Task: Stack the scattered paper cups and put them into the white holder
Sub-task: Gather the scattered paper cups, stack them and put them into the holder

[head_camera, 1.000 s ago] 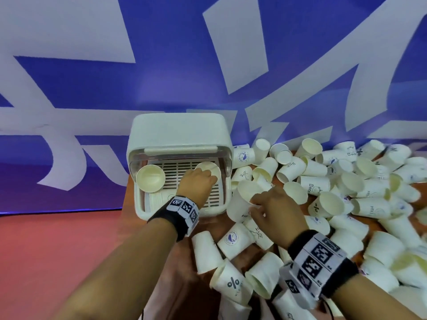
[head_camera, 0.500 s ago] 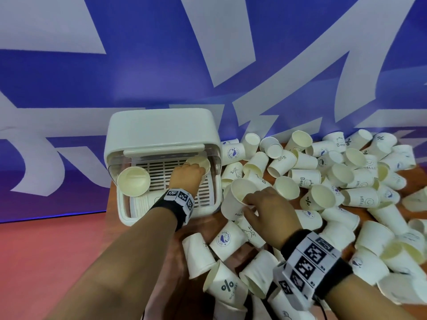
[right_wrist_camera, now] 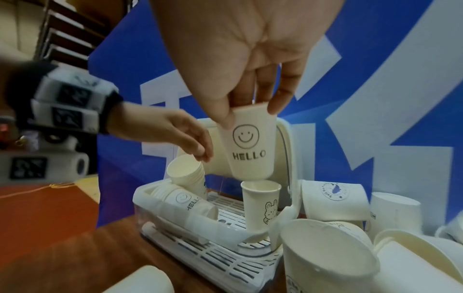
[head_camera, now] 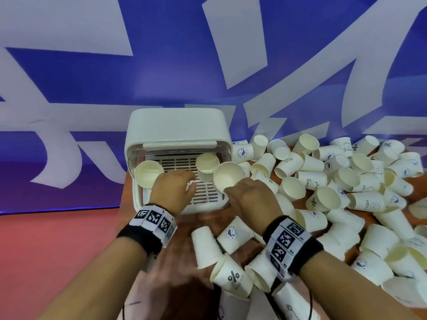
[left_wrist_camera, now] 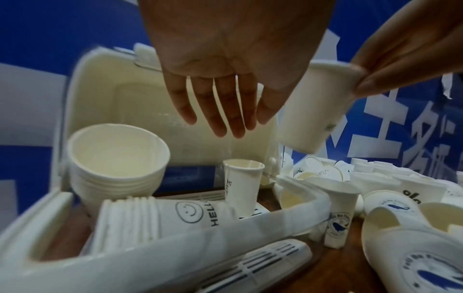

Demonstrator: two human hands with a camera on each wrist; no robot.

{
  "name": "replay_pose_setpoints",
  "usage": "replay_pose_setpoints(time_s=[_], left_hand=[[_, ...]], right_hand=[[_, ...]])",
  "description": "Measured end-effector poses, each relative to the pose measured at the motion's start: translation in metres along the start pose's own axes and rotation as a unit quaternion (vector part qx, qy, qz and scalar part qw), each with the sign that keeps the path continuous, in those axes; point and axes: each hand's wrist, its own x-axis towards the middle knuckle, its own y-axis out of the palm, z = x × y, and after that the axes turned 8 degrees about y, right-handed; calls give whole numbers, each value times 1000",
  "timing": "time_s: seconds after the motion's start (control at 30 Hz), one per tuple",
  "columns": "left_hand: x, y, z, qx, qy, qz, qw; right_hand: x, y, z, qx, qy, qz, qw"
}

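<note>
The right hand (right_wrist_camera: 240, 49) pinched a paper cup printed with a smiley face and HELLO (right_wrist_camera: 249, 144) by its rim, thumb on one side and fingertips (right_wrist_camera: 274, 108) on the other, mouth up and bottom down. The HELLO cup hung just above a single upright cup with a rabbit drawing (right_wrist_camera: 260, 206), which stood on the slotted white rack (right_wrist_camera: 225, 255) at the right side of the white holder (head_camera: 178, 128); whether the two cups touched could not be told. The left hand (left_wrist_camera: 225, 59) held nothing, its fingers (left_wrist_camera: 220, 111) straight and slightly spread, palm down, above the holder's left half. Below it, at the far left of the holder, a stack of nested cups (left_wrist_camera: 117, 158) leaned with its open mouth up, and a second nested stack with a HELLO print (left_wrist_camera: 160, 216) lay on its side along the holder's near edge. The holder's lid (left_wrist_camera: 100, 83) stood tipped back. Both wrists wore black bands with square-patterned markers (head_camera: 153, 219). The holder sat at the far left of a brown wooden table (head_camera: 171, 269), and loose paper cups (head_camera: 335, 181) lay scattered and tumbled across the table to the right and near side of it, some with a percent sign, some with a blue whale badge. Behind stood a blue wall with large white characters (head_camera: 92, 88).
</note>
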Motion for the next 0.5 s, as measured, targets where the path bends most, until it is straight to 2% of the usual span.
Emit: replay_pose_setpoints(time_s=[0.13, 0.27, 0.43, 0.5], left_hand=[[-26, -18, -1, -19, -24, 17, 999], [-39, -29, -4, -10, -35, 21, 999], [-47, -35, -8, 4, -37, 17, 999], [-46, -37, -9, 2, -42, 17, 999]], right_hand=[[22, 12, 12, -22, -68, -35, 997], [42, 34, 16, -75, -96, -26, 992], [61, 51, 15, -91, -70, -42, 993], [65, 49, 17, -70, -52, -8, 996]])
